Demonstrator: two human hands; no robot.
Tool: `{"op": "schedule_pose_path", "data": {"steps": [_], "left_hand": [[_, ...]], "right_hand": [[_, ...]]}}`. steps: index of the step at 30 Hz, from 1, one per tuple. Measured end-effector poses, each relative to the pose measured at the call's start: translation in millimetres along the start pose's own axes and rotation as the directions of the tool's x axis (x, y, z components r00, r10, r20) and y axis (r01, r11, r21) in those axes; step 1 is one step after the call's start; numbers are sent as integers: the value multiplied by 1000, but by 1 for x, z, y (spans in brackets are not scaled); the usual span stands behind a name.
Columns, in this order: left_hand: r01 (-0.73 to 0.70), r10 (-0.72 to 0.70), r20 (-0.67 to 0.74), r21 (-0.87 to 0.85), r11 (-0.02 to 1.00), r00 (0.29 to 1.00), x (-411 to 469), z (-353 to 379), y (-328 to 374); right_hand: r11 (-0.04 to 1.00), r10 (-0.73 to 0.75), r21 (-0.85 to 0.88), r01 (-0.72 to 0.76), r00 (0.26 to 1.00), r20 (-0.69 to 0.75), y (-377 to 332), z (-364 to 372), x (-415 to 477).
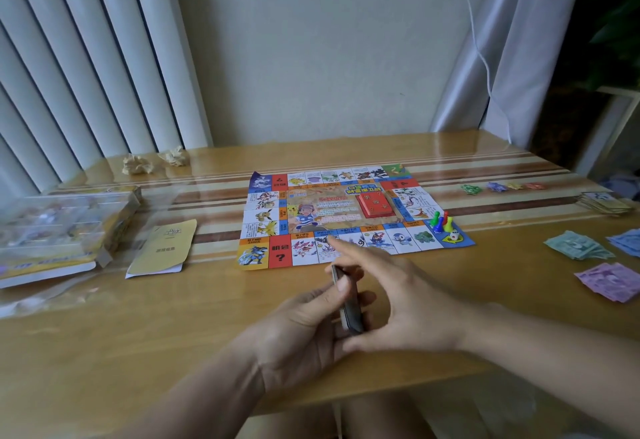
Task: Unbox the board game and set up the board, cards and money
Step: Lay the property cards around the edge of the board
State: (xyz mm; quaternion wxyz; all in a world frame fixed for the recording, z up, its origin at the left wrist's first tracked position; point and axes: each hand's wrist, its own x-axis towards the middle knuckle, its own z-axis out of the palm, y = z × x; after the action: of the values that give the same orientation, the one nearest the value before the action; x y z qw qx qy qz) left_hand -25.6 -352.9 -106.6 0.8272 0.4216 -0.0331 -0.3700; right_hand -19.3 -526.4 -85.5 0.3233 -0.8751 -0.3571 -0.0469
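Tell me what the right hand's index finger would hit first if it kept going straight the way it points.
Probably the board: the right hand points its index finger up-left at the near edge row, its tip around the squares beside the red question-mark square. Its height above the paper is unclear.

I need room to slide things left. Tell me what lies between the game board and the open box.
In the head view, a yellow booklet lies on the table between the game board and the box; otherwise bare wood.

Soft daylight, seemingly motion-blurred edges
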Motion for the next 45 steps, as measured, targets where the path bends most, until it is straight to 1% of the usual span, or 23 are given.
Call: {"op": "schedule_pose_path", "data": {"steps": [2,5,8,11,13,14,16,18,19,21,22,24,28,32,35,39,45], "left_hand": [[-22,22,-8,-34,999,1000,0,5,6],[-29,30,17,-36,999,999,-4,8,13],[-50,52,42,-48,998,998,-5,11,13],[-81,81,-3,5,997,997,-4,13,10],[-106,106,-30,15,994,994,-2,14,9],[-116,117,-32,15,993,993,-2,14,9],[-131,132,-42,28,991,990,-2,13,9],[-136,141,-74,71,988,987,-4,11,8],[-127,135,-84,89,988,987,-5,10,7],[-97,109,-95,118,988,989,-5,9,6],[-86,101,-108,136,987,989,-5,8,6],[-74,97,-138,163,984,986,-3,9,7],[-68,106,-187,201,977,977,0,9,10],[-76,124,-219,215,974,968,3,8,11],[-103,152,-219,221,970,964,8,11,16],[-138,191,-211,243,960,959,18,14,23],[-132,192,-251,238,962,949,37,13,32]], "right_hand": [[998,66,26,-66,998,-13,0,-7,4],[992,123,0,-123,992,1,-1,-14,8],[990,118,-77,-114,992,45,-3,-14,9],[982,117,-158,-105,991,71,-5,-14,8],[981,136,-150,-124,988,73,-7,-14,6],[982,159,-108,-153,986,54,-8,-14,6],[971,237,26,-236,970,-47,-4,-10,4],[914,372,230,-335,918,-141,4,-4,3],[852,455,350,-389,881,-128,7,-1,2],[712,557,516,-476,830,-3,9,2,0],[656,573,561,-505,817,65,9,2,0],[572,586,622,-535,797,147,7,4,0],[445,622,698,-562,754,211,7,4,5],[403,631,720,-565,741,229,8,4,8],[397,642,735,-549,739,205,10,-2,11],[417,653,740,-528,740,159,15,-13,16],[441,673,717,-540,727,133,27,-23,26]]}}
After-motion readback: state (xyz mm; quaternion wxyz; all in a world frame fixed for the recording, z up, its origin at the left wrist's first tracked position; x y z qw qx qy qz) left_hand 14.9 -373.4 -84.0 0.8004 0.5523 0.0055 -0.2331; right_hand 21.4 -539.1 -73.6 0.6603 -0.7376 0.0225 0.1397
